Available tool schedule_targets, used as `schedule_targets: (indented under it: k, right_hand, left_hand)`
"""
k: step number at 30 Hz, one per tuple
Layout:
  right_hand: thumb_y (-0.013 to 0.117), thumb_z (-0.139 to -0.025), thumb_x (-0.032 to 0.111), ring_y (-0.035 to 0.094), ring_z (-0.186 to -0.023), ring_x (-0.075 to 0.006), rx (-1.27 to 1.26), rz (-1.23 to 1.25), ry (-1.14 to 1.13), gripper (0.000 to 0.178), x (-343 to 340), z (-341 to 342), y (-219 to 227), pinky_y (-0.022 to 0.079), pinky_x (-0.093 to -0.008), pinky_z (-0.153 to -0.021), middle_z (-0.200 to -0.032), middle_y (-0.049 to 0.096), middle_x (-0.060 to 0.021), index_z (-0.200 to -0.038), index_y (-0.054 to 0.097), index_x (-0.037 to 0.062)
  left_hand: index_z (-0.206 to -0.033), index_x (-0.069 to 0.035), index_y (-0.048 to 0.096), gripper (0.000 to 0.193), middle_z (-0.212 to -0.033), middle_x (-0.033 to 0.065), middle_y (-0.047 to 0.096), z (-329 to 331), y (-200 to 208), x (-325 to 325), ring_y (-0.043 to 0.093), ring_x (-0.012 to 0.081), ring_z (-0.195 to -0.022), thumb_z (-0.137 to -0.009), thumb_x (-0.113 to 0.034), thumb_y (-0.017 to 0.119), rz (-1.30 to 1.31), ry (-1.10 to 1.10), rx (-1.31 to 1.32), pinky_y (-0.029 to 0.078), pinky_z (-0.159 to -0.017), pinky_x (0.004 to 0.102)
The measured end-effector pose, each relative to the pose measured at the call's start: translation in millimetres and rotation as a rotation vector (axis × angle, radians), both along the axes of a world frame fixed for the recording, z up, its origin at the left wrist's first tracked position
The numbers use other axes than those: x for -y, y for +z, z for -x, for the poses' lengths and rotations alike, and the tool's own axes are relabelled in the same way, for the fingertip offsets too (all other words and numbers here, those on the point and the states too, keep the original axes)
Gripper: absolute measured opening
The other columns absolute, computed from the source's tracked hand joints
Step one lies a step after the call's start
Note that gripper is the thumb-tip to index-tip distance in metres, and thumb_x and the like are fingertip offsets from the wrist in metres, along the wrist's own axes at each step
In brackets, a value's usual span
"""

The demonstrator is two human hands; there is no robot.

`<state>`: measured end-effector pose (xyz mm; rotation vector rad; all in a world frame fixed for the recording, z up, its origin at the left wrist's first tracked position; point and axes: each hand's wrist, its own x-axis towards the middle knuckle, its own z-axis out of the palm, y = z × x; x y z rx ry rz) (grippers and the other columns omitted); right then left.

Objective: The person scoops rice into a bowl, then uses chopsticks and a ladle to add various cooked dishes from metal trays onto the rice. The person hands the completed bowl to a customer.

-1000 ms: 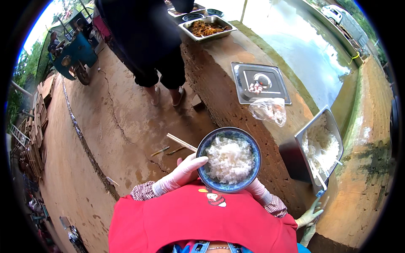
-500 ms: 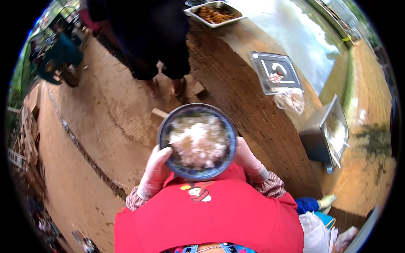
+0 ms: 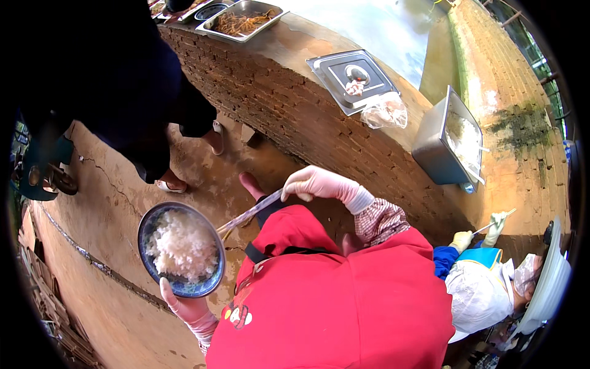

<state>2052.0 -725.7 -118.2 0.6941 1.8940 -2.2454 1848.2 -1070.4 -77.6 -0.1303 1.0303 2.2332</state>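
gripping from below, my left hand (image 3: 187, 307) has its gloved fingers curled up around the rim of a blue bowl (image 3: 181, 249) heaped with white rice (image 3: 182, 246), held out low to my left over the dirt ground (image 3: 110, 215). my right hand (image 3: 316, 183) is raised in front of my chest, fingers closed together on a pair of chopsticks (image 3: 249, 213) that slant down toward the bowl, their tips just beside its rim; i cannot tell if they touch it. past my hands runs a brick counter (image 3: 295, 104) carrying a steel lid (image 3: 351, 77), a plastic bag (image 3: 384, 114), a deep steel pan of rice (image 3: 452, 138) and a tray of noodles (image 3: 243, 21). a person in dark clothes (image 3: 123, 86) stands at the far left, and a second person in a white hat (image 3: 547, 283) holds chopsticks at my right.
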Motion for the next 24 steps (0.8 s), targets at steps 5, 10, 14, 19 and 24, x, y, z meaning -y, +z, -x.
schedule_targets:
  k: [5,10,14,19,24]
  right_hand:
    - [0.059,-0.089,0.027,0.047,-0.050,-0.0074,0.241,-0.346,-0.288,0.021,-36.9,-39.5,-56.7,0.039,-0.0245,-0.052,-0.055,0.054,0.0020,-0.088,0.070,0.0092]
    - [0.061,-0.076,0.022,0.061,-0.093,-0.0294,0.864,-1.159,0.307,0.030,-37.9,-117.4,-173.8,0.049,-0.0401,-0.080,-0.097,0.064,-0.0109,-0.103,0.066,0.0112]
    - [0.062,-0.077,0.025,0.056,-0.108,-0.0338,0.189,-1.027,-0.053,0.047,1.8,-60.6,-99.5,0.046,-0.0423,-0.092,-0.119,0.056,-0.0162,-0.121,0.058,0.0094]
    - [0.064,-0.089,0.016,0.054,-0.115,-0.0170,-0.495,0.405,-0.431,0.050,24.1,4.3,-6.5,0.041,-0.0305,-0.099,-0.118,0.057,-0.0067,-0.134,0.045,0.0057]
    - [0.062,-0.089,0.009,0.056,-0.102,-0.0115,-0.498,0.176,-0.739,0.022,-5.8,-12.8,-18.5,0.044,-0.0266,-0.090,-0.102,0.058,-0.0018,-0.110,0.061,0.0028]
  left_hand:
    - [-0.137,-0.003,0.041,0.053,-0.141,0.0124,0.042,20.0,-2.6,-2.1,0.040,0.0292,-0.128,-0.095,-0.034,0.048,-0.062,-0.030,-0.024,0.032,-0.107,0.0478]
    - [-0.138,-0.003,0.040,0.054,-0.143,0.0121,0.040,29.4,-5.3,-36.7,0.038,0.0289,-0.130,-0.095,-0.036,0.047,-0.060,-0.103,-0.025,0.030,-0.108,0.0470]
    - [-0.141,-0.004,0.034,0.059,-0.145,0.0120,0.036,20.7,-7.2,-77.1,0.038,0.0294,-0.130,-0.095,-0.039,0.045,-0.063,-0.242,-0.016,0.031,-0.108,0.0463]
    - [-0.141,-0.003,0.033,0.063,-0.142,0.0139,0.038,0.7,-9.0,-160.1,0.041,0.0297,-0.127,-0.092,-0.040,0.047,-0.012,-0.541,0.013,0.032,-0.107,0.0455]
    - [-0.141,-0.001,0.032,0.067,-0.143,0.0149,0.039,-6.7,-25.5,-233.7,0.041,0.0295,-0.128,-0.091,-0.042,0.049,0.044,-0.788,0.057,0.033,-0.106,0.0448]
